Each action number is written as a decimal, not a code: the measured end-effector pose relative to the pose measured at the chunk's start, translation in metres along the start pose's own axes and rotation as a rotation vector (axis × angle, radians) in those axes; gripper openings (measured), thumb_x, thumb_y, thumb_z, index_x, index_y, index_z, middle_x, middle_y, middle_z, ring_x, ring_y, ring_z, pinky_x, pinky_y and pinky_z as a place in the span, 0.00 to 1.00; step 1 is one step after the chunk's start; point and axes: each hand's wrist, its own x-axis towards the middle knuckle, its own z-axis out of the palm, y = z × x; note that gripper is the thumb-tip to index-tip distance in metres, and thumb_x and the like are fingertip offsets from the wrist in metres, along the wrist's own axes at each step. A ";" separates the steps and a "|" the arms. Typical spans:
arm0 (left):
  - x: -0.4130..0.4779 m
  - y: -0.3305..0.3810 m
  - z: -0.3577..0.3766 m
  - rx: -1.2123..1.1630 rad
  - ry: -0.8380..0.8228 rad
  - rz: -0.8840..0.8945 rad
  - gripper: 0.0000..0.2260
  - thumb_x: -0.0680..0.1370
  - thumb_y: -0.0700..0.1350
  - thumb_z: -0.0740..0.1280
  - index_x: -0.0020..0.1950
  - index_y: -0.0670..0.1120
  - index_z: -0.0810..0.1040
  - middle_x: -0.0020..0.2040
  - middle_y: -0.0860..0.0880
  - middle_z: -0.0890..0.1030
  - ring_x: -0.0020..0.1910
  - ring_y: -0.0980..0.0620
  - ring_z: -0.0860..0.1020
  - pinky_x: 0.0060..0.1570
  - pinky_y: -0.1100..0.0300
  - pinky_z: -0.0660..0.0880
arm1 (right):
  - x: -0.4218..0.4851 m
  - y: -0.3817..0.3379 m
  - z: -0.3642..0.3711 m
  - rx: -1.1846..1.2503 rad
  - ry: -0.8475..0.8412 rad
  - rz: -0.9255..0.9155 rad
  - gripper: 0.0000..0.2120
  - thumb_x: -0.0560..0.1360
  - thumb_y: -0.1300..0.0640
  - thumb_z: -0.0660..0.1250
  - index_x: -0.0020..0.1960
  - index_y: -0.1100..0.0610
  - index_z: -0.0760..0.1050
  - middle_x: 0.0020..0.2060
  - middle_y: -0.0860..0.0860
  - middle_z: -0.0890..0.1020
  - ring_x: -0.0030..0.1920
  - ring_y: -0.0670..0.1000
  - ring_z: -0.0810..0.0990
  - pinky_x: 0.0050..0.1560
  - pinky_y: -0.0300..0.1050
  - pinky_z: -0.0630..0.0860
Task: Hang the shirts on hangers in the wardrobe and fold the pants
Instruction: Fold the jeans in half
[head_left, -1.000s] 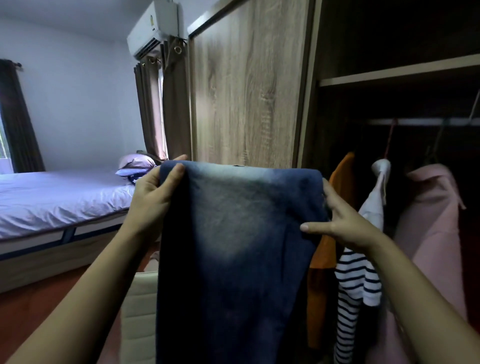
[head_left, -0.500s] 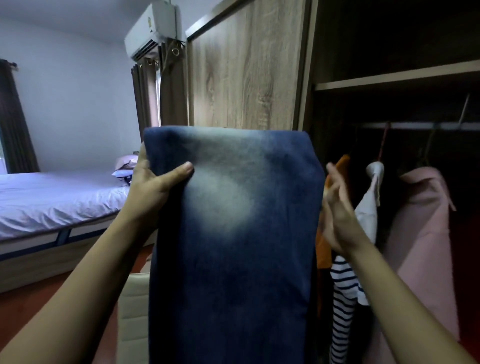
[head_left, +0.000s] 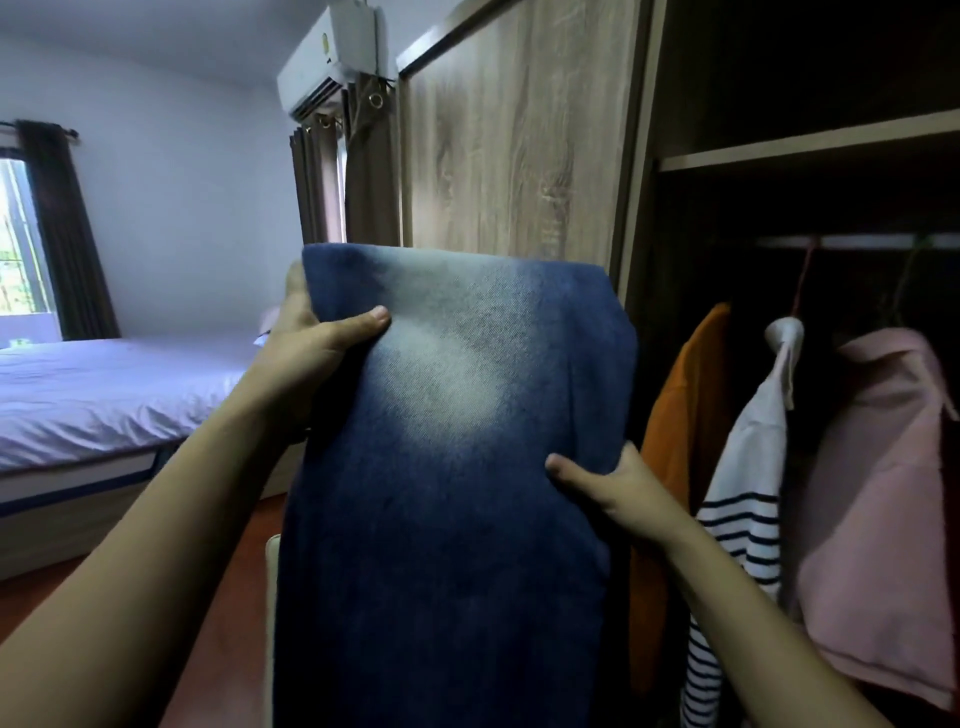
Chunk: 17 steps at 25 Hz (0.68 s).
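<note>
A pair of blue faded jeans (head_left: 447, 467) hangs lengthwise in front of me, its top edge at chest height. My left hand (head_left: 311, 343) grips the upper left corner, thumb across the front. My right hand (head_left: 618, 488) holds the right edge lower down, thumb on the front of the cloth. In the open wardrobe (head_left: 779, 156) to the right, an orange shirt (head_left: 680, 415), a white shirt with navy stripes (head_left: 743, 493) and a pink shirt (head_left: 878, 493) hang from the rail (head_left: 857, 241).
The wardrobe's wooden sliding door (head_left: 509, 145) stands just behind the jeans. A bed (head_left: 104, 395) with a pale sheet fills the left. A cream chair back (head_left: 272, 597) shows below the jeans. Dark curtains (head_left: 363, 171) and an air conditioner (head_left: 332, 57) are beyond.
The jeans rose higher. My right hand let go of the upper right corner, opened beside the cloth, then took hold of the right edge lower down. My left hand kept its grip.
</note>
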 end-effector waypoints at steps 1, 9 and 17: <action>0.006 -0.003 -0.006 0.148 -0.035 -0.065 0.20 0.73 0.45 0.71 0.58 0.54 0.64 0.54 0.47 0.78 0.54 0.49 0.79 0.55 0.51 0.77 | 0.002 -0.002 0.003 0.012 0.002 0.013 0.11 0.66 0.58 0.74 0.48 0.53 0.78 0.43 0.46 0.85 0.47 0.47 0.83 0.44 0.35 0.79; 0.019 0.008 -0.031 -0.037 -0.163 -0.333 0.17 0.77 0.54 0.61 0.57 0.43 0.74 0.45 0.48 0.84 0.41 0.53 0.82 0.37 0.61 0.79 | 0.023 -0.034 0.012 0.263 -0.036 0.056 0.18 0.67 0.53 0.70 0.54 0.59 0.77 0.47 0.51 0.85 0.50 0.49 0.84 0.42 0.39 0.80; -0.058 -0.084 -0.014 -0.395 -0.154 -0.759 0.21 0.75 0.58 0.60 0.45 0.43 0.82 0.39 0.44 0.85 0.34 0.49 0.83 0.36 0.61 0.78 | 0.034 -0.005 0.004 0.274 0.054 0.255 0.15 0.69 0.58 0.72 0.53 0.64 0.77 0.46 0.57 0.83 0.43 0.50 0.85 0.38 0.39 0.80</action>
